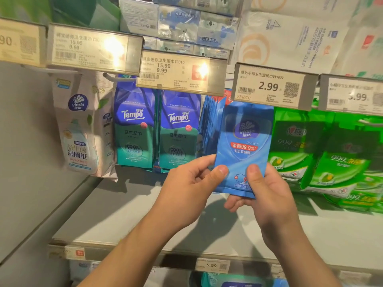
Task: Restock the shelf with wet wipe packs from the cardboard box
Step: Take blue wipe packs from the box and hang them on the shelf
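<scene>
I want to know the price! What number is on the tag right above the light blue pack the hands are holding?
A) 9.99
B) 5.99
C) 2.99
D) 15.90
C: the price tag directly above the light blue pack, which the left hand and right hand both pinch at its lower end, reads 2.99.
</scene>
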`<state>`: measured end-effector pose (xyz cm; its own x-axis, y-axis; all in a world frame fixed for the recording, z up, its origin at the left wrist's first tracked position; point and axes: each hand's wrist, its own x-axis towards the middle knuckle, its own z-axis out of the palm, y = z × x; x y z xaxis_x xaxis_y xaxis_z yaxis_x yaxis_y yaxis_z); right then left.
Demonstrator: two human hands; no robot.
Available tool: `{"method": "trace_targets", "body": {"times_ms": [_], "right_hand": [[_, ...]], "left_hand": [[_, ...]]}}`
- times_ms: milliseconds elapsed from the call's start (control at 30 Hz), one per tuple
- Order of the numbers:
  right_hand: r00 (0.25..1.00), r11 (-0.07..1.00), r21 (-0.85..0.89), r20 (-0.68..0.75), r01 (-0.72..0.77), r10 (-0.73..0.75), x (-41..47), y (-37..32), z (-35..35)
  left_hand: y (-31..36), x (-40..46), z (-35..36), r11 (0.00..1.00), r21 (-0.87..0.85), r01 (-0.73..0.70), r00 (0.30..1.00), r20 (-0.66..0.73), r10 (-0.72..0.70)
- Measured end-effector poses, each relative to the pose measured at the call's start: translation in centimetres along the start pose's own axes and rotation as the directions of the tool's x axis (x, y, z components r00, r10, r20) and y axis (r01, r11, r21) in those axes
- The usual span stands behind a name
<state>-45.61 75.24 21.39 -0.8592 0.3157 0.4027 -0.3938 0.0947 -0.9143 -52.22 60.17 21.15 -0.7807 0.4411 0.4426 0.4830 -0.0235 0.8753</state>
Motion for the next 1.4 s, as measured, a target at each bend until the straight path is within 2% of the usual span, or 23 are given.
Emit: {"method": "trace_targets", "body": {"times_ms": [100,267,400,633,833,1100,1267,1400], "right_hand": [[1.000,1.000,0.002,-0.021,-0.016,0.016,0.1,0.3,0.1],[0.988,0.988,0.053,-0.046,-0.144,0.146,0.1,1.3,0.4],[0.986,0.987,0.075,-0.066,-0.145,0.150,0.9,1.9,0.7],[0.973,0.981,0.099,-0.142,-0.166,0.179,2.9,2.3,1.6],[0.949,0.967,0.116,-0.195,-0.227,0.247,4.3,2.8,2.0],[0.924,0.924,0.224,-0.157,-0.311,0.349,3.1,2.8,1.5],[0.918,0.906,0.242,-0.108,-0.347,0.380,1.7,3.5,0.4],[0.903,0.897,0.170,-0.065,-0.409,0.424,0.4,4.2,-0.5]], "left_hand": [[-0.1,-0.1,0.0,1.000,-0.005,0.019,1.000,-0.025,-0.019],[-1.2,0.4,0.3,0.991,0.026,0.129,0.989,-0.077,-0.127],[-1.3,1.4,0.6,0.975,0.121,0.185,0.979,-0.111,-0.172],[-1.6,3.7,1.1,0.968,0.136,0.212,0.970,-0.147,-0.192],[-1.5,5.1,1.7,0.947,0.126,0.297,0.944,-0.187,-0.271],[-2.3,3.5,2.2,0.938,0.026,0.346,0.927,-0.162,-0.337],[-2.7,1.3,2.5,0.913,-0.006,0.408,0.895,-0.195,-0.401],[-2.9,-0.9,2.7,0.893,0.078,0.443,0.879,-0.237,-0.415]]}}
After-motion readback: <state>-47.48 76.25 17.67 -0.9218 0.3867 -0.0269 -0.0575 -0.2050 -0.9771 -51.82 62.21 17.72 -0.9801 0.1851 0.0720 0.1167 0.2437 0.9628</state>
